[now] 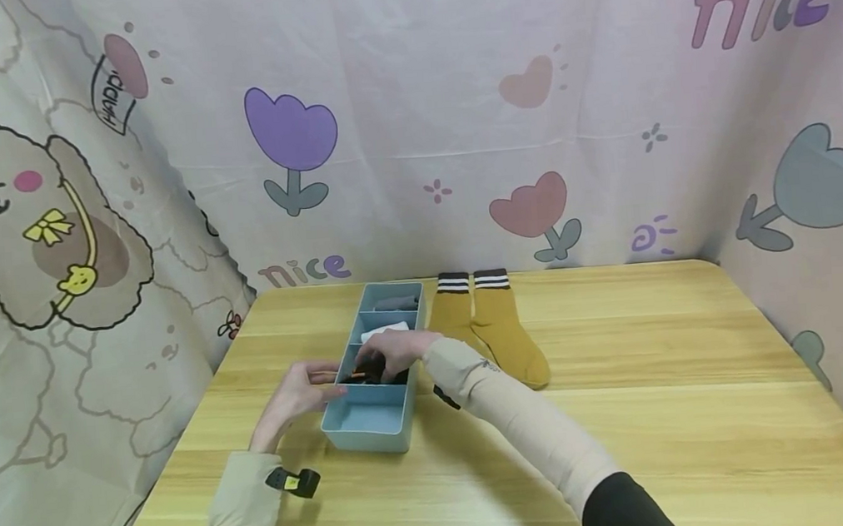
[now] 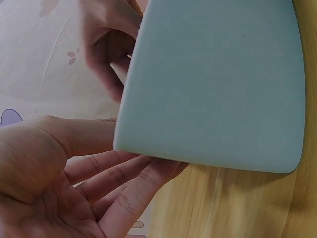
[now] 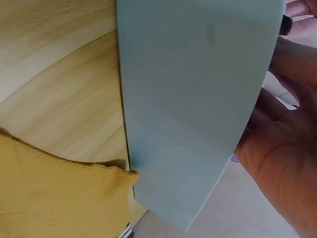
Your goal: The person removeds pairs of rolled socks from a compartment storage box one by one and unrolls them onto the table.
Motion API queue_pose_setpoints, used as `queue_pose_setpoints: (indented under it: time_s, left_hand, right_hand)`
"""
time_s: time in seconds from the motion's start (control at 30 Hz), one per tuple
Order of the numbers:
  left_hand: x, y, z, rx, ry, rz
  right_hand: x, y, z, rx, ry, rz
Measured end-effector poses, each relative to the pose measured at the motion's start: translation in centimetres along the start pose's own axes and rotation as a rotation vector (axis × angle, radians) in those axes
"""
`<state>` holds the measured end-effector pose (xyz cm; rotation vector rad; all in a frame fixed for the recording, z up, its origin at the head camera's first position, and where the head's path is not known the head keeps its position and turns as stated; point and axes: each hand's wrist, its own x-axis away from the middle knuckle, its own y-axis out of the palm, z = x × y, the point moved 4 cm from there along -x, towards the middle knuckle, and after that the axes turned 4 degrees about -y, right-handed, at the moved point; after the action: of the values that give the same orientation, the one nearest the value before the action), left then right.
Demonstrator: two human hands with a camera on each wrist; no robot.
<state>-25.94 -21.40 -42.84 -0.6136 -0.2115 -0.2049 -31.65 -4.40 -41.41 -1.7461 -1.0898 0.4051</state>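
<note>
A pale blue divided storage box [image 1: 367,418] stands lengthwise on the table. My left hand [image 1: 302,394] holds its left wall, with the thumb over the rim and the fingers along the outside. My right hand [image 1: 392,351] reaches into the third compartment from the back, its thumb and fingers around a black folded cloth [image 1: 374,371] with orange marks. Its fingertips are partly hidden there. A grey folded cloth [image 1: 395,304] lies in the back compartment, and a white folded one [image 1: 385,330] in the second. The front compartment shows its bare floor.
Two mustard socks [image 1: 505,322] with dark, white-striped cuffs lie flat on the wooden table [image 1: 645,410], right beside the box. A printed curtain [image 1: 408,114] hangs behind the table and along its sides.
</note>
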Motion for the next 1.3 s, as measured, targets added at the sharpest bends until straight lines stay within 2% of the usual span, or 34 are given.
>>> queue_pose_setpoints:
  time_s: [0.23,0.53,0.8,0.93,1.1,1.3]
  left_hand:
    - [0.0,0.1,0.0,0.0,0.001,0.001]
    - [-0.1,0.2,0.0,0.024,0.006,-0.004]
    - [0.0,0.1,-0.1,0.037,-0.016,0.005]
    - [0.1,0.2,0.0,0.04,-0.025,0.002]
    - [0.1,0.2,-0.2,0.027,-0.037,0.011]
    - [0.0,0.2,-0.2,0.029,-0.026,0.014]
  right_hand:
    - [-0.2,0.4,0.1,0.045,-0.014,0.014]
    - [-0.2,0.6,-0.3,0.089,-0.044,-0.009]
    - [-0.4,1.1,0.0,0.115,-0.098,0.036]
    - [-0.1,1.2,0.3,0.082,-0.136,0.062]
    - [0.5,1.1,0.7,0.022,-0.183,0.125]
    - [1.7,0.6,1.2,-0.091,-0.23,0.277]
